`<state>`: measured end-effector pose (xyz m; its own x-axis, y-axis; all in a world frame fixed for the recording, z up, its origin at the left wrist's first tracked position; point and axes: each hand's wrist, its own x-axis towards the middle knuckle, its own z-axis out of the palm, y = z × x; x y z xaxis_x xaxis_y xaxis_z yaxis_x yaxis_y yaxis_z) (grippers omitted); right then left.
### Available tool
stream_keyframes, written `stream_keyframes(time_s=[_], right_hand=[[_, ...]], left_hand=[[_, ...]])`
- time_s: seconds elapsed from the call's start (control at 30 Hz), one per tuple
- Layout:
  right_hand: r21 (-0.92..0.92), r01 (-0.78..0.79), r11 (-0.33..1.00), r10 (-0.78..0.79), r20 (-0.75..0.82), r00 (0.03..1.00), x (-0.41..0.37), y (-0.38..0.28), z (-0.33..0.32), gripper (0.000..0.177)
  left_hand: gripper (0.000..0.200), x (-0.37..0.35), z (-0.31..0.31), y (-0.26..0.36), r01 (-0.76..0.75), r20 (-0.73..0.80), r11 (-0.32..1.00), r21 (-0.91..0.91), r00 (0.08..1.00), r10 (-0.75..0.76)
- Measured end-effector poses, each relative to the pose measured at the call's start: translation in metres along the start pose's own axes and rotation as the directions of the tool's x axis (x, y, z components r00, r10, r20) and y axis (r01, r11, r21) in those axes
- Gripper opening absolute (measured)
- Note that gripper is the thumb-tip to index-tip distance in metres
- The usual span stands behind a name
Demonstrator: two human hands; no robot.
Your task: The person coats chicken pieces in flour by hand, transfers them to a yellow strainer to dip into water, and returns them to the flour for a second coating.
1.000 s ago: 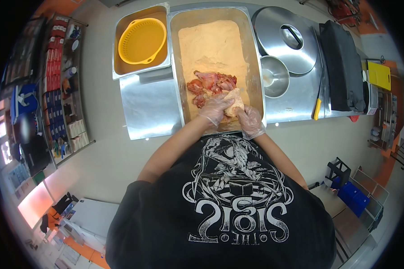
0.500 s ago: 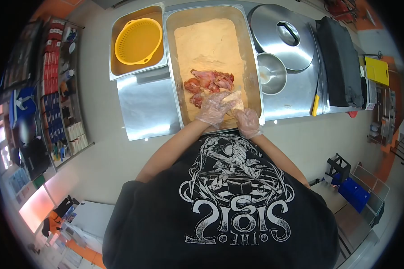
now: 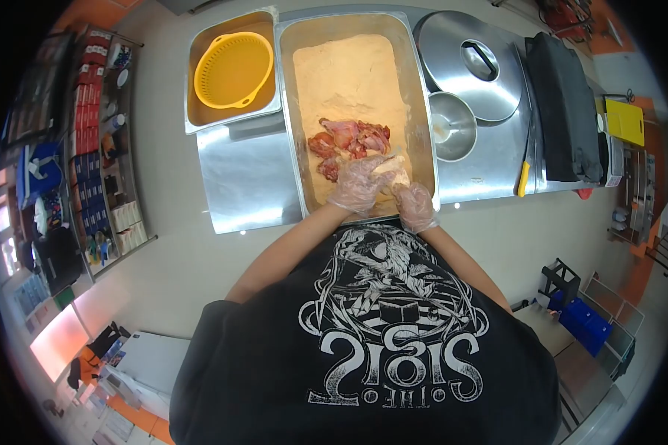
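A deep steel tray [image 3: 298,159] holds pale orange flour [image 3: 349,70]. Raw red meat pieces [image 3: 352,137] lie on the flour in its nearer half. Close to the tray's front end, my left hand [image 3: 356,183], in a clear plastic glove, has its fingers closed on a flour-coated piece of meat [image 3: 393,172]. My right hand [image 3: 416,205], gloved too, grips the lower end of the same piece by the tray's right front corner. Parts of the piece are hidden by the fingers of both hands.
Left of the tray, a yellow colander [image 3: 234,70] sits in a smaller steel pan [image 3: 195,119]. To the right are a steel bowl [image 3: 459,130], a large round lid [image 3: 453,52], a yellow-handled knife [image 3: 524,178] and a black cloth-like item [image 3: 564,111].
Both hands still hold the coated piece, and my right hand sits slightly lower and further right. The whole view has shifted a little.
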<state>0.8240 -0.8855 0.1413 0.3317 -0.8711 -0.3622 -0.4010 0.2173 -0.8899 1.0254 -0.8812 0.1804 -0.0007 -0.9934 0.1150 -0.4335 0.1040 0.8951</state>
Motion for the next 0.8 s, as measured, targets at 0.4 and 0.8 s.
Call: stream_keyframes(time_s=[0.4, 0.8], right_hand=[[-0.081, 0.264, 0.961, -0.266, -0.006, 0.964, 0.011, 0.052, 0.009, 0.023], [-0.307, -0.061, 0.95, 0.079, 0.047, 0.996, 0.029, -0.091, -0.018, 0.031]], left_hand=[[0.029, 0.003, 0.001, -0.001, -0.133, -0.073, 0.986, 0.1, 0.987, 0.14], [0.038, 0.005, 0.0, -0.045, -0.134, 0.191, 0.892, 0.431, 0.98, 0.055]])
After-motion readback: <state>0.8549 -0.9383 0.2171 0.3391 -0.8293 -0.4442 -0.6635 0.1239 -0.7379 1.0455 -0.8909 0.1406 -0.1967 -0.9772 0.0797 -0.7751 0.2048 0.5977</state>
